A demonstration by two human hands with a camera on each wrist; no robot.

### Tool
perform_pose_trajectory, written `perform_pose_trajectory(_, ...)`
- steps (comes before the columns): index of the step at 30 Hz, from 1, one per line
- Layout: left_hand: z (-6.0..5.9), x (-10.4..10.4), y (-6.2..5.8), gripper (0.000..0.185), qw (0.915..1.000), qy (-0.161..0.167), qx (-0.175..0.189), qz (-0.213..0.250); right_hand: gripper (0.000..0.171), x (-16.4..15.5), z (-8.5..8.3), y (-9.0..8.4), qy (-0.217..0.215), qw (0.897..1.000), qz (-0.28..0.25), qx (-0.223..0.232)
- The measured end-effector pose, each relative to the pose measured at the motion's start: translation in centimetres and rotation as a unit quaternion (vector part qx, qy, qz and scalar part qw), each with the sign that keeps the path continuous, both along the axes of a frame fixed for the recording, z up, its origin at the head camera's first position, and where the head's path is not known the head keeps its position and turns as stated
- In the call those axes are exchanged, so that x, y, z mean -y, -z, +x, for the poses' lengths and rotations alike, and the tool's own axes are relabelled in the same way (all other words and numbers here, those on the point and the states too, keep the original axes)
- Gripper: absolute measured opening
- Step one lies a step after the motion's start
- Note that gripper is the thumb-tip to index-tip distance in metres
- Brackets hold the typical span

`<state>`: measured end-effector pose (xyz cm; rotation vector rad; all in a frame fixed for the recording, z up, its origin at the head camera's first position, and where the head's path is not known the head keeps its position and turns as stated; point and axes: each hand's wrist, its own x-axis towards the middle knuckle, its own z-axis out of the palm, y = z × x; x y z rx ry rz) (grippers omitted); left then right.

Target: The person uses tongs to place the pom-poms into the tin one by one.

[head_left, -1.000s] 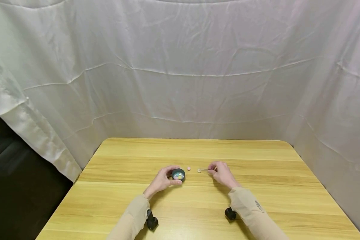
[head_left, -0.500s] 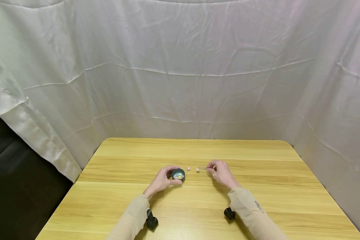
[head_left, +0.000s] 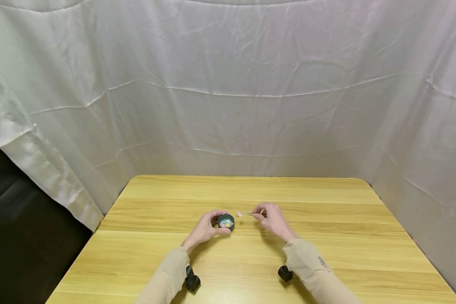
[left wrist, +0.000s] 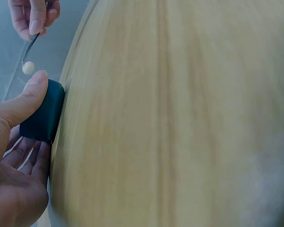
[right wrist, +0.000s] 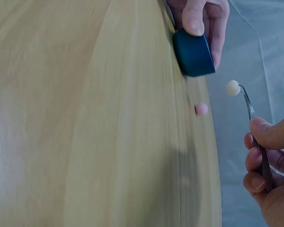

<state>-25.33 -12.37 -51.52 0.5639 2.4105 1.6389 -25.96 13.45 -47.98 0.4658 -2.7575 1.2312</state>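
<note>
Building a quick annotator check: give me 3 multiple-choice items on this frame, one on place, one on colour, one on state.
1. Where is the pink bead?
A. on the table, beside the dark round container
B. inside the container
C. in the tweezers

2. What colour is the bead at the tip of the tweezers?
A. pink
B. cream white
C. blue

3. What is the left hand doing?
A. lying flat on the table
B. gripping the container with thumb and fingers
C. holding the tweezers

Key: 1 A, the right wrist view shows the pink bead lying on the wood just off the container. 2 B, both wrist views show a pale cream ball at the tweezer tip, lifted clear of the table. 3 B, the thumb presses the container's side with the fingers behind it; the right hand pinches the tweezers.
</note>
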Motion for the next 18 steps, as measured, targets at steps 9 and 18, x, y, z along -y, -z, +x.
perform_pose_trajectory(9, 0.0, -0.1, -0.1, 0.061, 1.0, 0.002, -0.006, 0.005, 0.005, 1.1, 0.1, 0.0, -0.025, 0.999, 0.007, -0.032)
perform_pose_trajectory(18, 0.0, -0.1, 0.0, 0.062, 1.0, 0.004, -0.005, 0.002, 0.004, 1.8, 0.4, -0.2, -0.032, 0.999, 0.007, -0.022)
